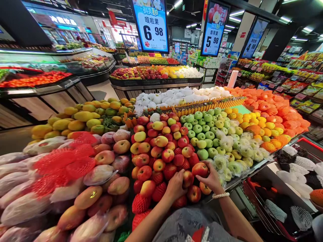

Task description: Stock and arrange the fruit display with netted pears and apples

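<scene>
My left hand (176,185) reaches into the front of a heap of red and yellow apples (161,141), its fingers closed around a red apple (188,179). Just to the right, my right hand (212,177), with a pale bead bracelet at the wrist, grips a larger red apple (201,169) from its right side. Another red apple (194,194) lies right below the two hands. Red foam nets (141,203) wrap some of the fruit in this heap.
Green apples (202,124) adjoin the heap at the right, with film-wrapped fruit (236,168) nearer. Mangoes (83,117) and pinkish wrapped fruit (27,201) lie left. A cart or basket with foam nets (301,216) stands at the right. Price screens (150,27) hang above.
</scene>
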Tool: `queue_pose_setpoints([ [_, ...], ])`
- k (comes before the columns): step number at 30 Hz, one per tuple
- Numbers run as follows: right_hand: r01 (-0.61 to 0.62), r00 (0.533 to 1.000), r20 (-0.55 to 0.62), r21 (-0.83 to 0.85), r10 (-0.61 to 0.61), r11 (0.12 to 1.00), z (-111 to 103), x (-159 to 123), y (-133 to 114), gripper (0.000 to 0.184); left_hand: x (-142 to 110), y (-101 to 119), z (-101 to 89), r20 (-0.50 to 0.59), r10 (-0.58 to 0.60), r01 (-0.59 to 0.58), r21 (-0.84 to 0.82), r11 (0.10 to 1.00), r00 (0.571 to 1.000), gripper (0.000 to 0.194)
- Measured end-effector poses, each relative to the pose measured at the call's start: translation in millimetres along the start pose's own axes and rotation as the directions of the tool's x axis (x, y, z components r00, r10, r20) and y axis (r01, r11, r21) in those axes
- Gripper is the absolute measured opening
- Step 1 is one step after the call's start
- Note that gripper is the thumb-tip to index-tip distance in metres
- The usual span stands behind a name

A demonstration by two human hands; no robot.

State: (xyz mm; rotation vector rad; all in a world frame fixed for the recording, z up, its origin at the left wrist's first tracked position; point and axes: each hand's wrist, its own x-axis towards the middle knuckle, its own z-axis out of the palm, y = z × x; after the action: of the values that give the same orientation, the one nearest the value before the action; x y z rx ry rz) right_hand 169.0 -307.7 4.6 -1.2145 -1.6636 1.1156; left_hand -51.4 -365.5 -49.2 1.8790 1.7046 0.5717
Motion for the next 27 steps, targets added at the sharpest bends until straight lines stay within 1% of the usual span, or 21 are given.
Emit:
queue_pose_setpoints([
  [1,-0.05,0.996,0.076,0.103,0.042,0.993,-4,0,0,0.066,-4,0,-0.1,-0.061,-0.015,0.011,-0.065,0.998,0.998,0.076],
  [2,-0.105,0.981,0.179,0.198,0.07,0.975,-9,0,0,0.069,-8,0,-1.4,-0.126,-0.036,0.017,-0.146,0.989,0.991,0.075],
  [3,-0.16,0.953,0.295,0.266,0.077,0.951,-13,0,0,0.075,-12,1,-3.9,-0.182,-0.059,0.015,-0.234,0.972,0.982,0.075],
  [5,-0.239,0.862,0.503,0.305,0.057,0.922,-18,0,3,0.085,-18,6,-11.2,-0.247,-0.088,-0.023,-0.415,0.909,0.965,0.076],
  [6,-0.264,0.813,0.581,0.294,0.048,0.919,-18,0,5,0.089,-20,9,-15.4,-0.263,-0.095,-0.053,-0.503,0.863,0.96,0.077],
  [7,-0.287,0.767,0.641,0.279,0.045,0.916,-16,-1,7,0.091,-20,13,-19.4,-0.271,-0.099,-0.08,-0.581,0.81,0.958,0.077],
  [8,-0.311,0.732,0.68,0.273,0.046,0.91,-12,-3,8,0.092,-20,17,-23.0,-0.272,-0.105,-0.101,-0.646,0.757,0.956,0.077],
  [9,-0.331,0.714,0.699,0.275,0.049,0.902,-8,-5,10,0.093,-19,20,-26.0,-0.269,-0.113,-0.111,-0.695,0.711,0.956,0.076],
  [10,-0.345,0.711,0.701,0.282,0.053,0.895,-4,-7,11,0.093,-17,21,-28.4,-0.262,-0.123,-0.113,-0.729,0.675,0.957,0.076],
  [11,-0.345,0.725,0.686,0.287,0.059,0.894,-1,-9,11,0.093,-15,22,-30.2,-0.25,-0.127,-0.109,-0.75,0.653,0.96,0.077],
  [12,-0.33,0.749,0.659,0.284,0.067,0.9,-1,-10,10,0.092,-13,21,-31.5,-0.239,-0.126,-0.104,-0.759,0.643,0.963,0.079],
  [13,-0.307,0.781,0.619,0.272,0.079,0.912,-3,-11,9,0.091,-11,19,-32.4,-0.236,-0.122,-0.103,-0.755,0.648,0.964,0.08],
  [14,-0.28,0.822,0.562,0.256,0.094,0.925,-8,-11,8,0.09,-9,16,-32.9,-0.245,-0.117,-0.105,-0.731,0.674,0.962,0.081],
  [16,-0.238,0.912,0.388,0.233,0.134,0.943,-23,-10,6,0.087,-5,9,-33.2,-0.271,-0.092,-0.097,-0.612,0.785,0.958,0.078],
  [17,-0.226,0.947,0.278,0.232,0.158,0.946,-32,-10,6,0.084,-3,6,-32.8,-0.265,-0.064,-0.084,-0.513,0.854,0.962,0.075],
  [18,-0.22,0.968,0.172,0.234,0.182,0.947,-41,-9,7,0.08,-1,4,-31.9,-0.233,-0.023,-0.072,-0.393,0.917,0.972,0.073],
  [19,-0.215,0.976,0.078,0.233,0.202,0.949,-49,-9,8,0.077,1,2,-30.4,-0.172,0.027,-0.072,-0.262,0.962,0.985,0.073],
  [20,-0.209,0.977,0.009,0.221,0.213,0.953,-56,-9,10,0.074,3,3,-28.4,-0.089,0.075,-0.087,-0.134,0.987,0.993,0.075],
  [22,-0.188,0.977,-0.068,0.168,0.202,0.968,-63,-10,14,0.07,8,6,-23.3,0.077,0.148,-0.152,0.055,0.987,0.986,0.078],
  [24,-0.156,0.981,-0.098,0.108,0.166,0.982,-60,-12,16,0.071,15,12,-18.9,0.191,0.178,-0.202,0.114,0.973,0.965,0.073],
  [27,-0.11,0.988,-0.106,0.06,0.115,0.992,-45,-15,15,0.073,26,18,-20.5,0.269,0.191,-0.214,0.059,0.975,0.944,0.065],
])
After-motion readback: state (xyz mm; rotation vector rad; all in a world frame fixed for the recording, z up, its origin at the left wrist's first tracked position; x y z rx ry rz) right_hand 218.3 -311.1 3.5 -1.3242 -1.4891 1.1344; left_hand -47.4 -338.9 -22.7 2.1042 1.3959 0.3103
